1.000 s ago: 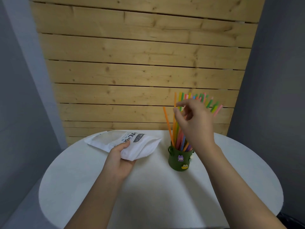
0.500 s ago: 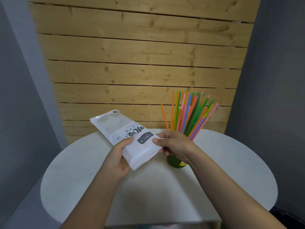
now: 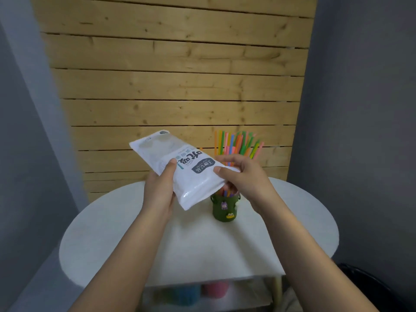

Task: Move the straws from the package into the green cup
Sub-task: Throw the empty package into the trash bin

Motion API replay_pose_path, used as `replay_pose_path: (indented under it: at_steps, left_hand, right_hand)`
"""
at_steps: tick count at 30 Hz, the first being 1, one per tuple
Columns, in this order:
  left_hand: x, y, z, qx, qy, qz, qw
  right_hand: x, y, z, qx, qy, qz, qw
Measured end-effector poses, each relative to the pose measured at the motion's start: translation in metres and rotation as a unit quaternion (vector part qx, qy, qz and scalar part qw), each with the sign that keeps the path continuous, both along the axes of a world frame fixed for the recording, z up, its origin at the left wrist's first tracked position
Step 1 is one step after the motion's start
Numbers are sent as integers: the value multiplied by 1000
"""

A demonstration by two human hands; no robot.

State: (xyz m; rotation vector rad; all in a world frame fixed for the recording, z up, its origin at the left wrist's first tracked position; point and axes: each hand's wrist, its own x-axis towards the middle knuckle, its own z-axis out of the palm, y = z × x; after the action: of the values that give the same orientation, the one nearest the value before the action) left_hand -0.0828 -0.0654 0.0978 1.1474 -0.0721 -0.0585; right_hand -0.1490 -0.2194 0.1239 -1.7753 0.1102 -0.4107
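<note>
A white plastic package [image 3: 180, 167] with dark printed lettering is held tilted above the white round table [image 3: 112, 233]. My left hand [image 3: 159, 190] grips its lower left side. My right hand [image 3: 243, 176] pinches its right edge near the opening, just above the green cup [image 3: 225, 208]. The cup carries small stickers and stands upright on the table. Several coloured straws [image 3: 238, 145] stand in it and fan out upward behind my right hand. Whether any straws lie inside the package cannot be seen.
A wooden plank wall [image 3: 175, 75] rises right behind the table, with grey walls on both sides. Blue and pink objects [image 3: 202, 291] show blurred under the table's near edge. A dark object [image 3: 369, 287] sits at the lower right.
My right hand left the straws in the cup and took hold of the package's right edge. Both hands lifted the package off the table and tilted it up.
</note>
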Motion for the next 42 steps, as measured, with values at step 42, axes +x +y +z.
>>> replay_pose_path:
  at_steps: [42]
  left_hand:
    - [-189,-302,-148,170,354,-503,770]
  right_hand:
    - [-183,-276,-124,-186,436,-273,837]
